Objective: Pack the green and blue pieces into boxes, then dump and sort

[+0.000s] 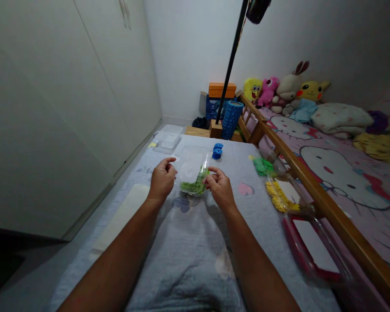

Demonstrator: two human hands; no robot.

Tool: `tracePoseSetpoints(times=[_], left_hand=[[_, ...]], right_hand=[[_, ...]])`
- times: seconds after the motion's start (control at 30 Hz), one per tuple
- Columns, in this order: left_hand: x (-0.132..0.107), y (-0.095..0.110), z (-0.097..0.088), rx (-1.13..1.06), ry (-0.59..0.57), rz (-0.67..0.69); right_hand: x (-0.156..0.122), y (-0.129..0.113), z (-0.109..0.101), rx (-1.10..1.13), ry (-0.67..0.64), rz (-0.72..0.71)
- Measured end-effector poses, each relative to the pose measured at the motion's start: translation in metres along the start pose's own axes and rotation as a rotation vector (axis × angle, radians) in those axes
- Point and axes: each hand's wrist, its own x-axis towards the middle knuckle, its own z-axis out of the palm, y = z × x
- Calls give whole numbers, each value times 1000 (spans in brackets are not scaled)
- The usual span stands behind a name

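In the middle of the head view a clear plastic box (191, 151) holds light-green pieces (192, 187) and a white sheet (190, 167). My left hand (163, 180) is at its left edge, fingers curled and closed on the rim. Opposite it, my right hand (220, 187) pinches the right edge near the front corner. What the fingertips press on is partly hidden by the shiny plastic. Just beyond the box, to the right, lie blue pieces (217, 151) on the cloth.
A clear container (169, 137) stands at the far left of the cloth-covered surface (195, 242). Along the right edge are green pieces (263, 166), a box with yellow pieces (281, 195) and a red-filled box (315, 247). A wooden bed rail (299, 173) borders them.
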Motion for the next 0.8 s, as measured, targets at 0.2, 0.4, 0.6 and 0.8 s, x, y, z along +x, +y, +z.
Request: tracePoseSetpoints(times=[0.2, 0.4, 0.6, 0.8], left_hand=[[-1, -13, 10, 60, -29, 30], [4, -12, 10, 167, -53, 26], [2, -10, 12, 309, -39, 64], [-4, -7, 12, 341, -106, 140]], right_hand=[[-1, 8, -2, -11, 43, 25], [2, 26, -1, -73, 97, 49], [-1, 28, 3, 3, 126, 49], [0, 14, 0, 312, 69, 59]])
